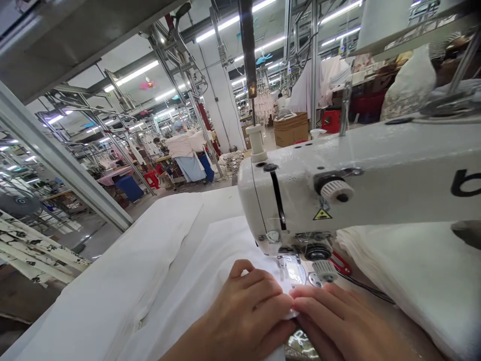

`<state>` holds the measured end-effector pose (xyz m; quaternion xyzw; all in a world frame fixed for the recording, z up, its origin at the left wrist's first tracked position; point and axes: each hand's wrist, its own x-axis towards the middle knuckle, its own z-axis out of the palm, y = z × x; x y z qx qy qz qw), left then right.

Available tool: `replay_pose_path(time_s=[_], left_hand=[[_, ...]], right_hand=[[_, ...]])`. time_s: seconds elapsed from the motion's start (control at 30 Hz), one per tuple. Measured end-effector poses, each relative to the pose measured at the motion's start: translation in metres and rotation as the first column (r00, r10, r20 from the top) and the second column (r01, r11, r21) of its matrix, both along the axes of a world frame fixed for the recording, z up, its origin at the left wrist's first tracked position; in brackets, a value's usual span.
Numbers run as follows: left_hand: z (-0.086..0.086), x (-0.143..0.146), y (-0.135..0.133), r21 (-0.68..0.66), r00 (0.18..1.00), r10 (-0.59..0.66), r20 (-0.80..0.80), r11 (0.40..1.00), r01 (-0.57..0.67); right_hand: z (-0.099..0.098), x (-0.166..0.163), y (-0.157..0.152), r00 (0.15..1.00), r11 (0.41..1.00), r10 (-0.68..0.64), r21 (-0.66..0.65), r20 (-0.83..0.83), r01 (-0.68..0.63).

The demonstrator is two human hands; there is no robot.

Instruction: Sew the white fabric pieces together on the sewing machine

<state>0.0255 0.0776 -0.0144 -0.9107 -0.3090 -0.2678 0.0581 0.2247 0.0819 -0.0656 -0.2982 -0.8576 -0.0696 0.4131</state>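
Observation:
A white sewing machine (361,175) fills the right side, its lit needle area (291,265) just beyond my fingertips. White fabric (210,265) spreads over the table and runs in beside the needle. My left hand (251,306) is closed, fingers bent, pinching the fabric's edge in front of the presser foot. Right beside it, my right hand (338,321) is closed on the same edge, its fingertips meeting those of the left. The fabric between the fingers is mostly hidden.
Folded white cloth (150,250) lies along the table's left part. A stack of white fabric pieces (413,271) sits under the machine arm. Red scissors-like handle (341,263) shows behind the dial. Beyond stand a cardboard box (291,129), red stools and metal frames; people work far back.

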Motion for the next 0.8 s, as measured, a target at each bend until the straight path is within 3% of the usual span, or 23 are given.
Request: replay_pose_path(time_s=[0.23,0.47,0.6,0.8], left_hand=[[-0.004,0.002,-0.001,-0.075,0.99,0.031,0.137,0.997,-0.02],[-0.001,0.003,-0.002,-0.086,0.988,0.032,0.151,0.996,-0.019],[-0.003,0.009,-0.003,0.07,0.987,0.079,0.14,0.994,-0.089],[0.0,0.021,-0.005,0.345,0.972,0.233,0.025,0.911,-0.228]], right_hand=[[0.001,-0.006,0.0,1.0,0.964,-0.025,-0.264,0.008,0.026],[0.002,-0.006,-0.002,1.0,0.956,-0.024,-0.294,0.002,0.024],[0.006,-0.004,-0.004,0.999,0.955,-0.017,-0.297,-0.049,0.001],[0.01,-0.001,-0.004,0.993,0.95,0.01,-0.31,-0.122,-0.048]])
